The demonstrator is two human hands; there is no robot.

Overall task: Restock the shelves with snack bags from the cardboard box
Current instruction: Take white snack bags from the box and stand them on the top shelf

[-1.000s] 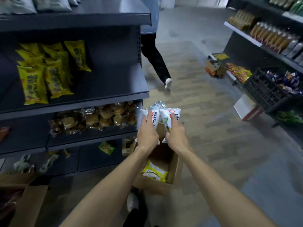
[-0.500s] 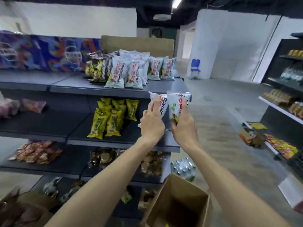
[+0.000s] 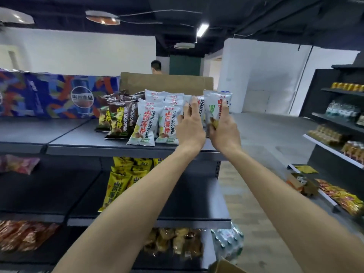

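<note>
A dim shop aisle, with dark metal shelving on both sides. On the top shelf point(image 3: 82, 134), brown bags point(image 3: 118, 119) stand left of a row of white snack bags point(image 3: 145, 123) near its right end. The left hand point(image 3: 190, 127) grips one white bag point(image 3: 200, 110) and the right hand point(image 3: 224, 133) grips another point(image 3: 216, 107), both held over the shelf's right edge, not yet set down. Stocking looks well underway; the cardboard box point(image 3: 226, 266) waits at the bottom edge, its contents hidden.
</note>
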